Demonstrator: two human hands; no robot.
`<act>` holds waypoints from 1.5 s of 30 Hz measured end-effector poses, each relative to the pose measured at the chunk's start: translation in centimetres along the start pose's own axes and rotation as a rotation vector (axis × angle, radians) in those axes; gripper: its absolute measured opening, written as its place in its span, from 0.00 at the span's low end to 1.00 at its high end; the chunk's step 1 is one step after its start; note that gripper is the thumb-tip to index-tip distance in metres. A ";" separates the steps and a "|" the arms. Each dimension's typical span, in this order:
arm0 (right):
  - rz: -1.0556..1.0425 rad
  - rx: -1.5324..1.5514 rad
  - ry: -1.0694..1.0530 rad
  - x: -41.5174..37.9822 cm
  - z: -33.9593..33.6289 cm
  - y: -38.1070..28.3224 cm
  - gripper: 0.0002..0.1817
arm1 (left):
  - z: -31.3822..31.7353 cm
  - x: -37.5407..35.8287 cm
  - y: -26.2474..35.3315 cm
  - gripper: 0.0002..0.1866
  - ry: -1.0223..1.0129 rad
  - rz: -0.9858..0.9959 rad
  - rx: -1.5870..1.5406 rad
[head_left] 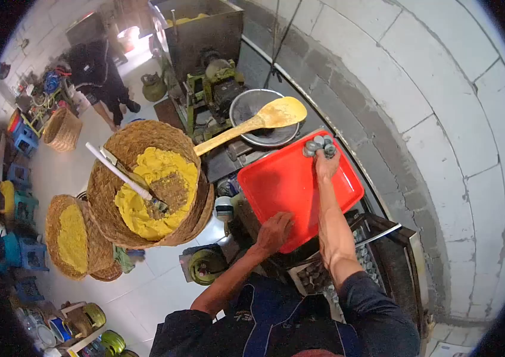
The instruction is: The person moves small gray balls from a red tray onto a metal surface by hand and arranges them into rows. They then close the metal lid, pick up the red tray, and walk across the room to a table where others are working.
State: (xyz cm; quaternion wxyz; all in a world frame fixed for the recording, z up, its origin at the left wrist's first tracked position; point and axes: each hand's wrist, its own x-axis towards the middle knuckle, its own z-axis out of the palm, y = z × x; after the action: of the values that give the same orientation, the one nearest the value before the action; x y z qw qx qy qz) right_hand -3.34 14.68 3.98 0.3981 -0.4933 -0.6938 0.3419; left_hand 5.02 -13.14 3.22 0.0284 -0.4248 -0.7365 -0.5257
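Observation:
A shallow red tray lies in front of me, tilted across the view. Over its near left edge are the fingers of my left hand, gripping the rim. Toward the far right corner my right hand reaches in, fingers closed around a cluster of small round grey metal pieces. Their exact kind is too small to tell. Beyond the tray, a large yellow-coated wooden paddle rests across a metal bowl.
A woven basket with yellow paste and a white-handled tool stands left. Another basket sits lower. A block wall bounds the right, machinery the back. A person is at the far left.

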 end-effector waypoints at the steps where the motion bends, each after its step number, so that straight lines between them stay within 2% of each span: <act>1: -0.079 0.020 -0.060 -0.6 -0.1 -0.4 0.32 | 0.0 -0.1 -0.1 0.11 0.012 -0.006 0.015; 4: -0.161 0.102 -0.142 -1.9 -0.8 -0.7 0.30 | 0.2 -0.5 -0.4 0.12 -0.024 -0.047 0.044; 6: -0.258 -0.010 -0.140 -2.5 -1.1 -0.4 0.28 | 0.5 -0.7 -0.6 0.13 0.010 -0.011 0.014; 10: -0.339 0.070 -0.116 -3.9 -1.7 0.2 0.28 | 0.2 -0.6 -0.1 0.13 -0.036 -0.100 0.019; 13: -0.257 0.136 -0.189 -5.0 -2.5 0.2 0.25 | 0.7 -0.8 -0.4 0.14 -0.033 -0.125 0.011; 15: -0.181 0.314 -0.204 -5.9 -2.9 0.3 0.17 | 0.4 -0.2 0.2 0.14 -0.035 -0.211 0.023; 16: -0.181 0.315 -0.209 -6.1 -3.1 0.4 0.17 | 0.3 0.2 0.5 0.14 -0.032 -0.214 0.025; 18: 0.075 0.706 -0.443 -6.3 -3.7 0.8 0.11 | 0.1 0.9 0.7 0.13 0.045 -0.373 -0.128; 19: 0.075 0.704 -0.437 -6.3 -3.7 1.0 0.11 | -0.2 1.3 0.5 0.12 0.094 -0.410 -0.252; 21: 0.292 0.901 -0.614 -6.6 -5.1 0.6 0.11 | -0.2 2.7 -1.4 0.11 0.194 -0.552 -0.613; 22: 0.375 0.889 -0.513 -7.7 -8.1 -0.6 0.12 | 1.0 2.8 -1.7 0.10 0.186 -0.684 -0.867; 23: 0.451 0.901 -0.464 -9.0 -7.7 -3.9 0.12 | 0.6 3.4 -1.5 0.12 0.196 -0.746 -0.982; 25: 0.469 0.852 -0.435 -9.9 -8.3 -5.3 0.13 | 0.4 5.0 -1.3 0.15 0.174 -0.813 -1.094; 26: 0.475 0.853 -0.405 -10.5 -9.1 -6.2 0.13 | 0.7 5.5 -1.3 0.18 0.232 -0.909 -1.220; 27: 0.480 0.839 -0.496 -11.0 -9.9 -7.6 0.14 | 1.0 6.0 -1.3 0.21 0.302 -1.004 -1.341; 28: 0.484 0.825 -0.594 -11.5 -10.4 -8.3 0.15 | 1.1 6.5 -1.1 0.21 0.285 -1.008 -1.340; 29: 0.486 0.829 -0.581 -12.0 -10.4 -7.8 0.15 | 1.3 6.8 -0.9 0.22 0.238 -0.980 -1.412; 31: 0.324 0.669 -0.661 -12.8 -10.0 -6.2 0.17 | 2.3 6.8 -1.0 0.24 0.190 -0.939 -1.483; 32: 0.215 0.579 -0.669 -13.4 -9.9 -5.6 0.17 | 3.5 6.2 -2.0 0.23 0.141 -0.769 -1.377; 33: 0.201 0.594 -0.695 -14.1 -10.2 -6.1 0.17 | 3.9 5.9 -2.7 0.22 0.109 -0.598 -1.256; 35: 0.328 0.499 -0.673 -15.0 -10.9 -7.2 0.17 | 2.2 6.6 0.5 0.21 0.193 -0.796 -1.179; 36: 0.364 0.572 -0.696 -14.9 -11.1 -6.7 0.17 | 1.4 6.9 1.5 0.21 0.209 -0.910 -1.107; 37: 0.403 0.640 -0.713 -14.6 -11.4 -6.1 0.18 | 1.6 6.8 1.1 0.21 0.170 -0.920 -1.209; 40: 0.358 0.660 -0.634 -14.5 -12.5 -7.5 0.16 | 1.1 7.0 1.5 0.26 0.142 -0.913 -1.232; 42: 0.282 0.632 -0.609 -14.2 -13.2 -7.7 0.16 | 1.5 7.1 1.2 0.28 0.340 -1.184 -1.482; 43: 0.215 0.602 -0.576 -14.1 -13.5 -7.8 0.16 | 1.5 7.0 0.8 0.28 0.344 -1.177 -1.482; 45: 0.210 0.593 -0.627 -14.4 -14.3 -8.5 0.16 | 1.2 6.9 -0.2 0.30 0.459 -1.161 -1.779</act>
State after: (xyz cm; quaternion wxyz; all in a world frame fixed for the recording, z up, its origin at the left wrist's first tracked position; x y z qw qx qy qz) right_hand 8.74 -0.28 14.70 0.2558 -0.2978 -0.5991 0.6978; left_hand 0.97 -8.09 5.87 -0.4055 0.2280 -0.1575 -0.8711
